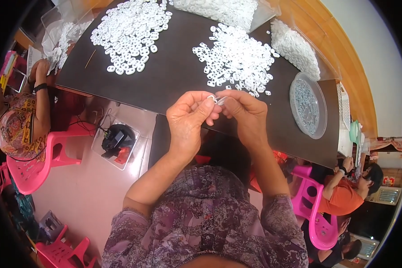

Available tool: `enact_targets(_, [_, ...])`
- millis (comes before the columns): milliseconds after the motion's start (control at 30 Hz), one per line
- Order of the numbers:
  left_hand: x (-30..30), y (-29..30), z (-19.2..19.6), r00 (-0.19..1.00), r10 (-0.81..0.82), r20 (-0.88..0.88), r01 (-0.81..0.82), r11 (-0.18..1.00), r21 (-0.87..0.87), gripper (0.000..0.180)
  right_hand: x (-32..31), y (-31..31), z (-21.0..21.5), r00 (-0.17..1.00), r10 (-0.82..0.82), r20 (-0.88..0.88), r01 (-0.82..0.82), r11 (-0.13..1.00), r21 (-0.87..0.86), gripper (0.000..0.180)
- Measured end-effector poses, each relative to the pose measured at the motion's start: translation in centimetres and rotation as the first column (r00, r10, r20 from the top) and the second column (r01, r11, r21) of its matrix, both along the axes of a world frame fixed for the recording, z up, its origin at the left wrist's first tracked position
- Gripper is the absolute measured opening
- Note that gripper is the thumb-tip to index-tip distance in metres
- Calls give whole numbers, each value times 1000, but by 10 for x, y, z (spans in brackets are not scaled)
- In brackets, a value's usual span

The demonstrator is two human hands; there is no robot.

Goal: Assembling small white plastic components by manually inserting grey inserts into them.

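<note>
while the left hand [188, 119] and right hand [247, 115] meet, both pinch one small white ring [217, 99] between their fingertips.

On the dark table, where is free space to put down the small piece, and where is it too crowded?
Bare table lies between the left pile of rings and the middle pile, and along the near edge left of the hands. Crowded: around the round dish and bags.

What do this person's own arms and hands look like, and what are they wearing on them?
Both forearms are bare, coming out of short sleeves of a purple, grey-patterned blouse. The left hand and right hand are bare too: no gloves, and no rings, watch or bracelet can be seen from this view.
</note>
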State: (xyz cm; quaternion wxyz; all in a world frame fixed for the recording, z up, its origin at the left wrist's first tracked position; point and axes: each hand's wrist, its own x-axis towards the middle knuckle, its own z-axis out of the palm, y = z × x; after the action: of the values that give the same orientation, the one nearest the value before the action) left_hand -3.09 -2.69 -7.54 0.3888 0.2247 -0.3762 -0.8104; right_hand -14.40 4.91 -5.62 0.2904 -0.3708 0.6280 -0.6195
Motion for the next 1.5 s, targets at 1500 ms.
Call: enact_targets(1500, [10,0,3,984,88,156,-70,991,-116,13,-2,-15,9,999,37,-16,-37,999,38,15])
